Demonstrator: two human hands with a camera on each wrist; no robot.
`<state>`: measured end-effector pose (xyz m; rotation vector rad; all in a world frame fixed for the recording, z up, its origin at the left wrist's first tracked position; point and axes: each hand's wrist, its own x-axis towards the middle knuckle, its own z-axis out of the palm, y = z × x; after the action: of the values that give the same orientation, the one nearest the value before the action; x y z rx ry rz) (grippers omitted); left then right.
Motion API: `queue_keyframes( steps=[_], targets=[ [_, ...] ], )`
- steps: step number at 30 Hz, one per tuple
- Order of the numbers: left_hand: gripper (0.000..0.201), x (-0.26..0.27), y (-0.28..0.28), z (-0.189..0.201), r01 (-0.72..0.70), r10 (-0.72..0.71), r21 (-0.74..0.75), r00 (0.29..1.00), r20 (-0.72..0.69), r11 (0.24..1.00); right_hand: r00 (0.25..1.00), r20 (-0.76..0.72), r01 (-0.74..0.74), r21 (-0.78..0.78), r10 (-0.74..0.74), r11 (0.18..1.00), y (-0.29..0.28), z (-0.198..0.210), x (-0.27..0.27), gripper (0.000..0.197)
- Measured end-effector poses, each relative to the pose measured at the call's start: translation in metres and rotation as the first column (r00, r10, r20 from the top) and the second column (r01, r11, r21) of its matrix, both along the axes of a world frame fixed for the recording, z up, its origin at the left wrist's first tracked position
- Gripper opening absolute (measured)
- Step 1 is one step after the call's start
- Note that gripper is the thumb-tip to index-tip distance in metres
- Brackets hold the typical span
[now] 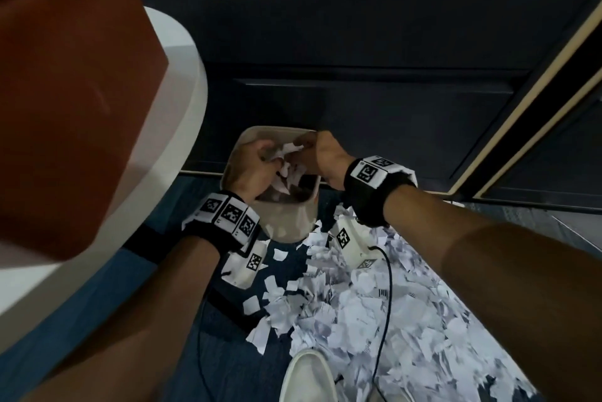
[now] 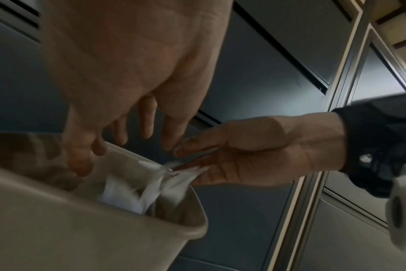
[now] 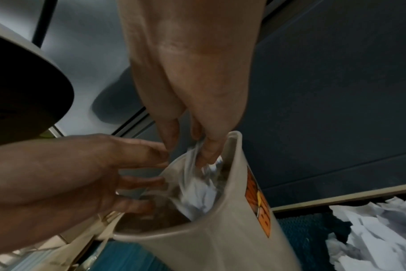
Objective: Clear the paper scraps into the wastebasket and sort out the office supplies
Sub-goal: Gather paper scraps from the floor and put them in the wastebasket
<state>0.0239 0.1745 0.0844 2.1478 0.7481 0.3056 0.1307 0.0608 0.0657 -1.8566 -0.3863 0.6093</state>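
A beige wastebasket (image 1: 286, 225) stands on the blue carpet against a dark cabinet. Both hands hover over its mouth. My left hand (image 1: 272, 157) has its fingers spread and relaxed, holding nothing (image 2: 125, 146). My right hand (image 1: 301, 146) reaches in from the right with straight fingers (image 2: 188, 157). White paper scraps (image 1: 290, 157) slip off its fingertips and fall, blurred, into the basket (image 2: 151, 187). In the right wrist view the right hand (image 3: 190, 144) points down into the wastebasket (image 3: 197, 247), opposite the left hand (image 3: 155, 176). More crumpled scraps (image 3: 197, 198) lie inside.
A wide heap of torn paper scraps (image 1: 374, 304) covers the carpet right of the basket. A white shoe (image 1: 306, 375) stands at the bottom. At the left, a white round table (image 1: 185, 128) carries a red-brown box (image 1: 71, 75). A black cable (image 1: 387, 287) hangs from the right wrist.
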Motion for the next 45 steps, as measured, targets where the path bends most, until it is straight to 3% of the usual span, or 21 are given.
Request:
queue_keyframes(
  steps=[5, 8, 12, 16, 19, 21, 25, 28, 30, 34, 36, 39, 42, 45],
  targets=[
    [0.032, -0.013, 0.0, -0.007, -0.039, 0.039, -0.02, 0.999, 0.023, 0.999, 0.997, 0.034, -0.062, -0.027, 0.063, 0.998, -0.029, 0.001, 0.001, 0.015],
    [0.022, -0.03, -0.023, -0.008, -0.006, 0.027, -0.161, 0.991, 0.128, 0.987, 0.997, 0.052, -0.055, -0.048, 0.058, 0.997, -0.063, 0.004, -0.005, 0.01],
    [0.014, -0.055, -0.072, -0.024, 0.253, -0.232, -0.143, 0.961, 0.15, 0.957, 0.991, 0.035, -0.126, -0.153, 0.133, 0.98, -0.127, -0.009, -0.019, 0.008],
    [0.013, -0.06, -0.111, -0.065, 0.418, -0.42, -0.186, 0.907, 0.032, 0.889, 0.995, -0.052, -0.098, -0.294, 0.087, 0.951, -0.187, -0.047, -0.028, 0.007],
    [0.032, -0.054, -0.127, -0.103, 0.447, -0.494, -0.269, 0.858, -0.14, 0.853, 0.993, -0.104, -0.1, -0.416, 0.061, 0.904, -0.227, -0.08, -0.029, 0.008],
    [0.054, -0.05, -0.133, -0.12, 0.471, -0.551, -0.321, 0.799, -0.238, 0.822, 0.991, -0.12, -0.117, -0.513, 0.064, 0.85, -0.248, -0.102, -0.027, 0.024],
    [0.101, -0.04, -0.149, -0.154, 0.561, -0.647, -0.322, 0.674, -0.358, 0.763, 0.988, -0.132, -0.146, -0.687, 0.075, 0.712, -0.281, -0.135, -0.023, 0.076],
    [0.131, -0.034, -0.163, -0.181, 0.562, -0.661, -0.35, 0.616, -0.428, 0.75, 0.985, -0.17, -0.102, -0.699, -0.026, 0.708, -0.301, -0.15, -0.027, 0.111],
    [0.137, -0.03, -0.172, -0.192, 0.571, -0.668, -0.354, 0.575, -0.472, 0.741, 0.965, -0.246, -0.104, -0.677, -0.091, 0.728, -0.31, -0.16, -0.031, 0.122],
    [0.115, -0.029, -0.192, -0.203, 0.633, -0.669, -0.276, 0.544, -0.506, 0.723, 0.941, -0.334, -0.168, -0.606, -0.056, 0.777, -0.297, -0.172, -0.04, 0.13],
    [0.092, -0.031, -0.197, -0.207, 0.632, -0.631, -0.174, 0.629, -0.454, 0.755, 0.961, -0.276, -0.184, -0.617, 0.008, 0.765, -0.283, -0.182, -0.048, 0.113],
    [0.052, -0.035, -0.2, -0.212, 0.613, -0.593, -0.054, 0.733, -0.334, 0.788, 0.995, -0.094, -0.041, -0.657, -0.027, 0.753, -0.266, -0.188, -0.058, 0.076],
    [0.027, -0.032, -0.2, -0.209, 0.592, -0.582, -0.052, 0.766, -0.273, 0.804, 0.999, 0.016, 0.038, -0.626, -0.036, 0.779, -0.26, -0.185, -0.055, 0.058],
    [0.012, -0.026, -0.197, -0.199, 0.564, -0.549, -0.029, 0.79, -0.272, 0.825, 0.995, -0.007, 0.072, -0.604, -0.095, 0.794, -0.265, -0.173, -0.046, 0.05]
  ],
)
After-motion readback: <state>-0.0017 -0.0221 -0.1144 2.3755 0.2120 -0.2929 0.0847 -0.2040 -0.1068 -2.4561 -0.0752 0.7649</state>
